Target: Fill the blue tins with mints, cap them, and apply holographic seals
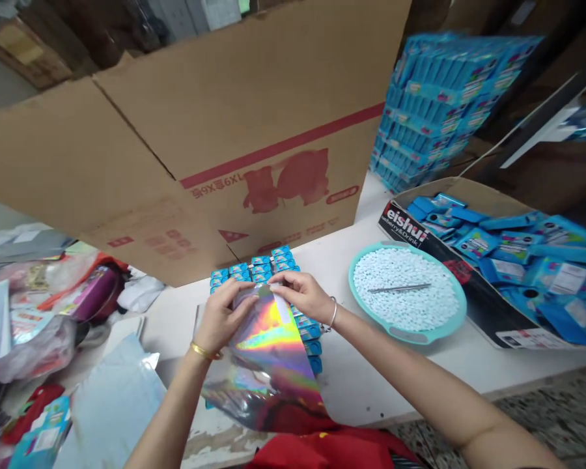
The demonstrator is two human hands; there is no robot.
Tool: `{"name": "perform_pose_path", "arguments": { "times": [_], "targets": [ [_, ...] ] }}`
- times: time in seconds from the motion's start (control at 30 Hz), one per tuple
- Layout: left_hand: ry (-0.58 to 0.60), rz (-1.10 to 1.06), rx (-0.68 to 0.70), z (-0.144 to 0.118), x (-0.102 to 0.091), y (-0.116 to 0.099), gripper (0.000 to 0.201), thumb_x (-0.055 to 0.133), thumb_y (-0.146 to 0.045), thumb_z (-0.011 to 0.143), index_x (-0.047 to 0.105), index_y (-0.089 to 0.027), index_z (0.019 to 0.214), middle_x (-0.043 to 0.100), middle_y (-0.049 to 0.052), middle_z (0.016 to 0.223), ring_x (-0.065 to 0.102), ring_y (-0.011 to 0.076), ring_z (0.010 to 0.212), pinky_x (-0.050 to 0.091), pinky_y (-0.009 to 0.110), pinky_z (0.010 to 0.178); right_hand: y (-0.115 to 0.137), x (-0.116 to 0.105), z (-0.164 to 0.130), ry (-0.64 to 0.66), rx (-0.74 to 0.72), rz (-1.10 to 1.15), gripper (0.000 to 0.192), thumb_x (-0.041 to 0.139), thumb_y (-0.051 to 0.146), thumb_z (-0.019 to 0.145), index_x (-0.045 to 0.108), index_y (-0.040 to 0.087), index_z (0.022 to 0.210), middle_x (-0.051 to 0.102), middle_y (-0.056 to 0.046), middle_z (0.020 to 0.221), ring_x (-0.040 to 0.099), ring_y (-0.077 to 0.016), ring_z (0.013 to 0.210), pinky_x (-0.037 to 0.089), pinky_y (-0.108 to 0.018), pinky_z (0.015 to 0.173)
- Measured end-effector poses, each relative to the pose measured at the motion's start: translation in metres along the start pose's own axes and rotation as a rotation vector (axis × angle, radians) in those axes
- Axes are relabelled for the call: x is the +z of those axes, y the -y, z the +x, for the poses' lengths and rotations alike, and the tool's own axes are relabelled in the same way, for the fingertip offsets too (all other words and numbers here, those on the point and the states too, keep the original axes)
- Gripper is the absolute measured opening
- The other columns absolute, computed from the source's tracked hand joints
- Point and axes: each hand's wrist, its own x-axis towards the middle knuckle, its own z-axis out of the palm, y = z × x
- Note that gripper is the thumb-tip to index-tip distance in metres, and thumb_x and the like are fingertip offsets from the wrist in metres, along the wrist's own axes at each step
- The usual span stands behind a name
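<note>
A shiny holographic plastic bag (273, 345) hangs between my two hands, its lower part draping toward my body. My left hand (224, 309) pinches the bag's top edge from the left, thumb against fingers. On the right, my right hand (300, 296) pinches the same edge near a whitish strip. Rows of small blue boxes (261, 262) lie on the table behind and beneath the bag, partly hidden by it and by my hands.
A turquoise basin (361, 303) of small white pellets holds a thin metal rod (400, 288). Right of it stands a carton (488, 319) full of blue packets. A large cardboard box (254, 111) walls off the back. Blue boxes are stacked (434, 104) behind; bags clutter the left (43, 326).
</note>
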Motion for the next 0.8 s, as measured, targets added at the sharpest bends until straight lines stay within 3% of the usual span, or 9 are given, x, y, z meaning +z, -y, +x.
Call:
{"name": "perform_pose_path", "arguments": {
  "times": [0.1, 0.3, 0.47, 0.6, 0.7, 0.8],
  "targets": [
    [0.051, 0.029, -0.042, 0.019, 0.017, 0.007, 0.026, 0.06, -0.039, 0.088, 0.065, -0.021, 0.106, 0.063, 0.003, 0.086, 0.058, 0.0152, 0.081, 0.045, 0.026, 0.074, -0.016, -0.018, 0.014, -0.04, 0.049, 0.052, 0.024, 0.062, 0.04, 0.083, 0.067, 0.017, 0.087, 0.061, 0.0, 0.071, 0.051, -0.0118, 0.063, 0.041, -0.025, 0.058],
    [0.225, -0.002, -0.12, 0.05, 0.044, 0.056, 0.037, 0.059, -0.049, 0.086, 0.067, -0.02, 0.108, 0.067, 0.005, 0.091, 0.061, 0.017, 0.082, 0.047, 0.028, 0.075, -0.061, -0.035, 0.052, -0.038, 0.068, 0.005, 0.026, 0.062, 0.042, 0.082, 0.064, 0.017, 0.075, 0.061, -0.001, 0.071, 0.054, -0.0132, 0.067, 0.041, -0.026, 0.062],
    [0.458, -0.005, -0.243, 0.057, 0.046, 0.09, 0.046, 0.057, -0.055, 0.085, 0.066, -0.019, 0.112, 0.069, 0.005, 0.093, 0.061, 0.0158, 0.073, 0.046, 0.027, 0.067, -0.101, -0.035, 0.066, 0.008, 0.146, 0.021, 0.03, 0.059, 0.046, 0.083, 0.062, 0.017, 0.075, 0.059, 0.0, 0.07, 0.051, -0.0119, 0.064, 0.039, -0.024, 0.058],
    [0.379, 0.031, -0.213, 0.043, 0.037, 0.123, 0.056, 0.059, -0.055, 0.083, 0.058, -0.022, 0.128, 0.068, 0.004, 0.089, 0.058, 0.0144, 0.07, 0.046, 0.026, 0.067, -0.126, -0.044, 0.074, -0.035, 0.196, 0.041, 0.031, 0.062, 0.048, 0.08, 0.062, 0.017, 0.077, 0.059, -0.001, 0.073, 0.051, -0.0128, 0.067, 0.04, -0.025, 0.062],
    [0.32, 0.001, -0.182, 0.028, 0.036, 0.146, 0.048, 0.06, -0.052, 0.084, 0.064, -0.022, 0.121, 0.065, 0.002, 0.078, 0.056, 0.0136, 0.07, 0.047, 0.027, 0.071, -0.139, -0.047, 0.078, -0.024, 0.228, 0.031, 0.032, 0.063, 0.049, 0.079, 0.062, 0.017, 0.077, 0.059, 0.0, 0.073, 0.051, -0.0125, 0.067, 0.041, -0.025, 0.063],
    [0.318, -0.063, -0.269, 0.02, 0.039, 0.157, 0.044, 0.063, -0.051, 0.082, 0.069, -0.021, 0.114, 0.069, 0.005, 0.085, 0.06, 0.0144, 0.074, 0.048, 0.028, 0.075, -0.147, -0.043, 0.079, 0.013, 0.264, 0.033, 0.033, 0.063, 0.05, 0.079, 0.062, 0.017, 0.076, 0.058, 0.0, 0.072, 0.049, -0.0116, 0.066, 0.04, -0.025, 0.062]
  ]
}}
